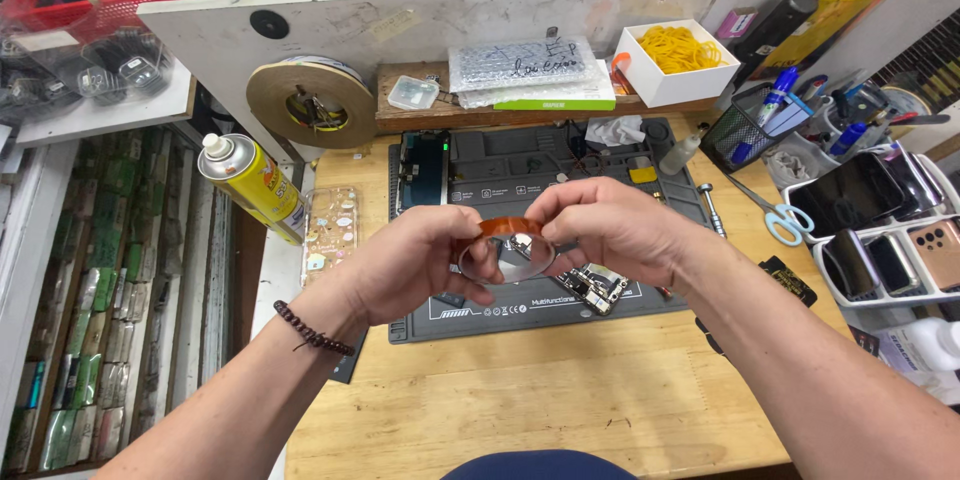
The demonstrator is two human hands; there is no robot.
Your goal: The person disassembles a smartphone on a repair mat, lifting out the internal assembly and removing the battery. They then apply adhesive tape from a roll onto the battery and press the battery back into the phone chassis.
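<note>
Hands meet above a grey work mat [520,315] on the wooden tabletop [520,400]. Left hand [415,265] and right hand [600,225] each pinch the rim of one amber tape roll [508,245], fingers closed on it.

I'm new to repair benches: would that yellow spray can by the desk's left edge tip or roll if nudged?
The spray can already sits tilted, not upright, so it probably shifts easily. Its round body would likely roll once flat. Both hands are busy with the amber tape roll, well away from it.

Your wooden desk [560,410] is carrying a dark grey work mat [520,175] | scissors [775,215] are lying right | white box of yellow rubber bands [675,62] is sitting behind.
</note>
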